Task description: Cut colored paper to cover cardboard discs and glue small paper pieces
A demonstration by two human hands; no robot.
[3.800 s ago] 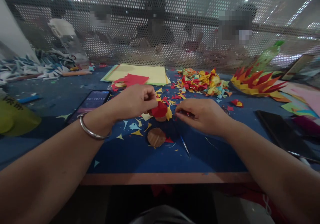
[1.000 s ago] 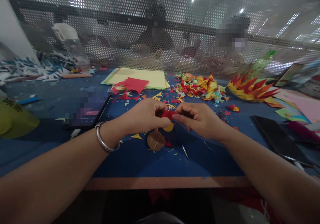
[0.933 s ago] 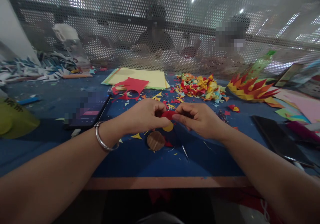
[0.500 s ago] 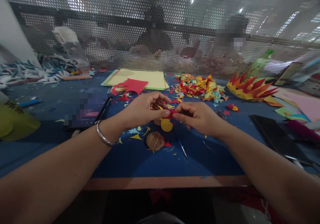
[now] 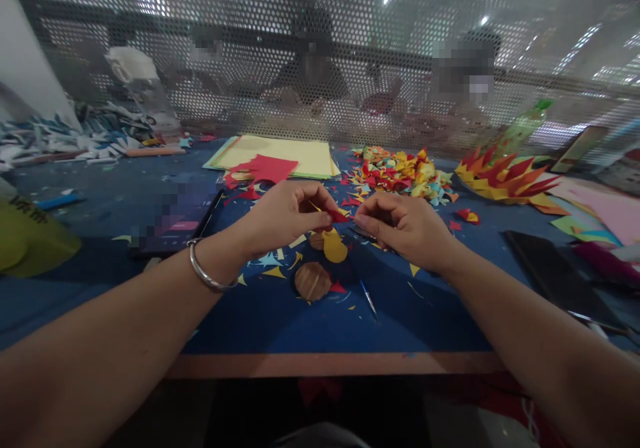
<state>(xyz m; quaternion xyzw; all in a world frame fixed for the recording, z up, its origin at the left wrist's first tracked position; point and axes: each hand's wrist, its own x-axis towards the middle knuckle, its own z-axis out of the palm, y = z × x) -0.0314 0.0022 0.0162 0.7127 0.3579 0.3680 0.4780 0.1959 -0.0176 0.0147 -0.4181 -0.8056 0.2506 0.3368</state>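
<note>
My left hand (image 5: 293, 216) pinches a small piece of red paper (image 5: 340, 217) between thumb and fingers, its tip pointing right. My right hand (image 5: 403, 227) is closed just right of that tip, thumb against curled fingers; whether anything sits in the pinch is hidden. Below the hands lies a yellow rounded paper piece (image 5: 335, 248). A round wooden disc (image 5: 313, 281) rests nearer the table edge, and another wooden disc (image 5: 317, 240) is partly covered by the yellow paper. A thin blue-handled tool (image 5: 369, 298) lies to their right.
Paper scraps (image 5: 274, 273) litter the blue table (image 5: 425, 328). Behind are stacked paper sheets (image 5: 285, 148), a red cut sheet (image 5: 270, 168) and a heap of folded bits (image 5: 400, 171). A spiky orange paper piece (image 5: 505, 178) and black phone (image 5: 555, 275) lie right; a lit phone (image 5: 187, 221) lies left.
My right hand has drawn slightly right, away from the red paper that both hands were touching. The red paper stays in my left hand, now with a pointed end showing.
</note>
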